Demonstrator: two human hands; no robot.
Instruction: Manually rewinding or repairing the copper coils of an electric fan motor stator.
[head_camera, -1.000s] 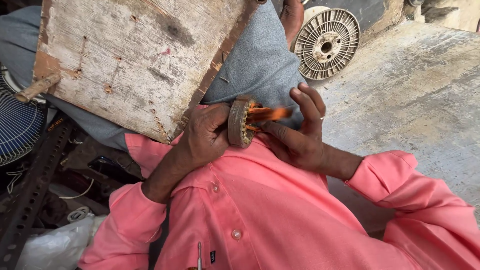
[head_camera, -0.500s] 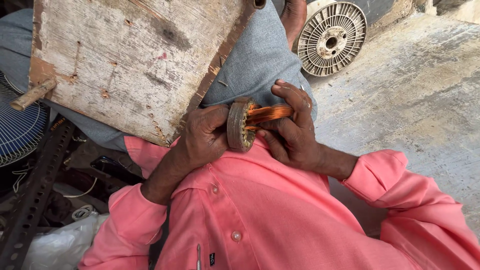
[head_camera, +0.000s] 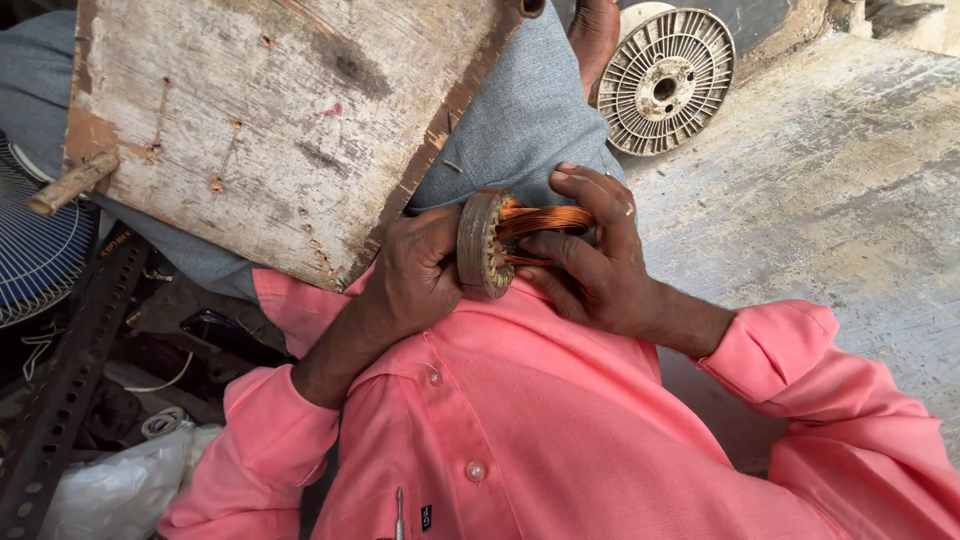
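Behind the right hand (head_camera: 600, 260), copper coils (head_camera: 545, 220) hide; left hand (head_camera: 420, 275) grips the stator ring (head_camera: 480, 245).

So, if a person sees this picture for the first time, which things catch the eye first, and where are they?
At the centre, the left hand holds a round rusty metal ring wound with bright copper wire, while the right hand presses its fingers on the coil. A worn whitish wooden board fills the upper left, resting on a grey-trousered knee. A pale ribbed plastic spool lies on the concrete floor at top right.
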